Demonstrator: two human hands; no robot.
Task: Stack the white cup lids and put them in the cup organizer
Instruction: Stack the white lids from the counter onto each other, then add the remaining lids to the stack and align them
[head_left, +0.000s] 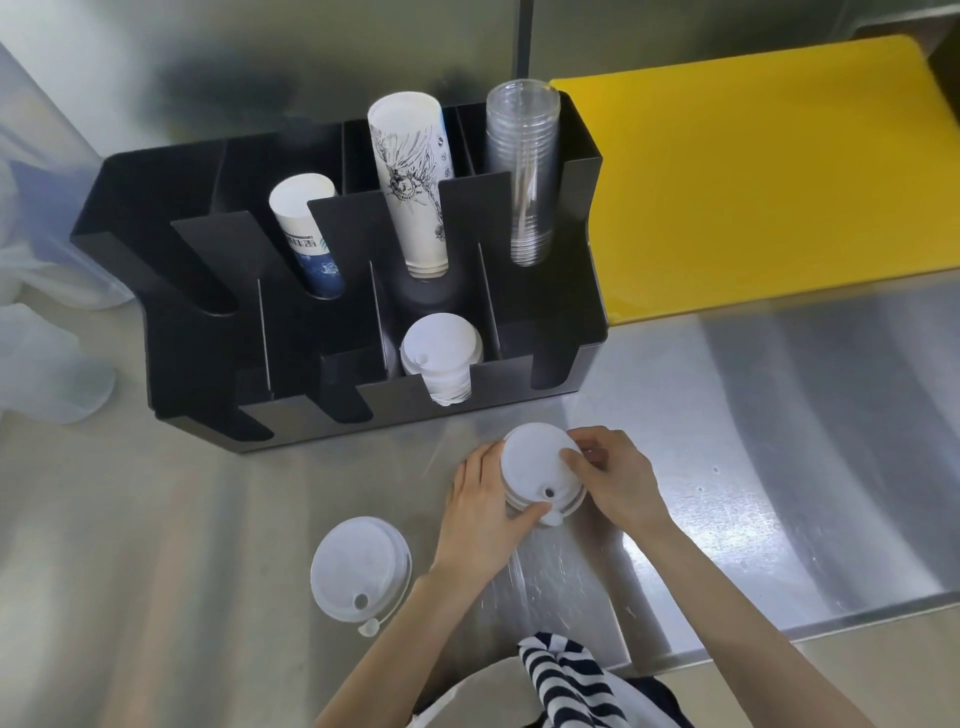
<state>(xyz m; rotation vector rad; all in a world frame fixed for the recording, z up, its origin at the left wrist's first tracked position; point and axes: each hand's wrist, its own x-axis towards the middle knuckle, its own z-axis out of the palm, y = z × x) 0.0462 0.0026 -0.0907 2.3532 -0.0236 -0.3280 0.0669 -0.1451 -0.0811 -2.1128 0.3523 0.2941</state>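
Both my hands grip a small stack of white cup lids (537, 470) just above the steel counter, in front of the black cup organizer (176, 322). My left hand (483, 512) wraps the stack's left and near side; my right hand (613, 478) pinches its right edge with the thumb on top. Another short pile of white lids (358, 566) lies flat on the counter to the left of my left wrist. A stack of white lids (439, 353) lies in the organizer's front row, third slot from the left.
The organizer's back row holds two stacks of paper cups (306, 234) (415, 182) and a stack of clear cups (524, 171). A yellow board (753, 192) lies to its right. Crumpled clear plastic (36, 358) sits at the left. The counter steps down at the right.
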